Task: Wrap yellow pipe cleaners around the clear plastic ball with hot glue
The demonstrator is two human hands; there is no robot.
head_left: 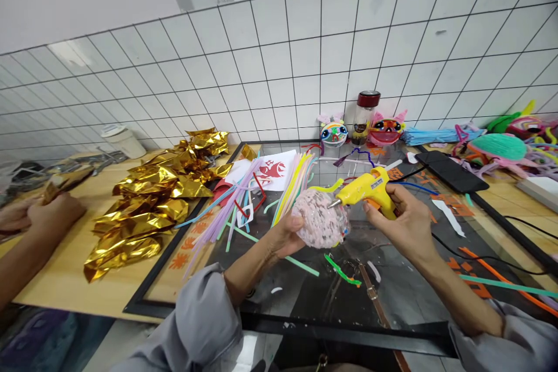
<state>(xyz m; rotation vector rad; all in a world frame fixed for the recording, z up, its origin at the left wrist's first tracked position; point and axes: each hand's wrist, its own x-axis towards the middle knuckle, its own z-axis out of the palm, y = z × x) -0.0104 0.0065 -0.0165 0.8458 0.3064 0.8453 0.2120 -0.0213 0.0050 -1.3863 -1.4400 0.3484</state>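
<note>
Over the black-framed sheet (314, 293), the left hand (283, 238) has its fingers clamped on a pink fuzzy disc (320, 224), seemingly mostly covered, the right hand's (407, 218) fingers gripping a glue gun (368, 189), gluing apparently unfinished.

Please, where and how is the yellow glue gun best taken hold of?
Probably by its handle, from the right, where the right hand grips it. The yellow glue gun has its handle slanting down to the right, while its metal nozzle points left, toward the pale pink round piece in the left hand. Fingers should avoid the nozzle, which may be hot.
</note>
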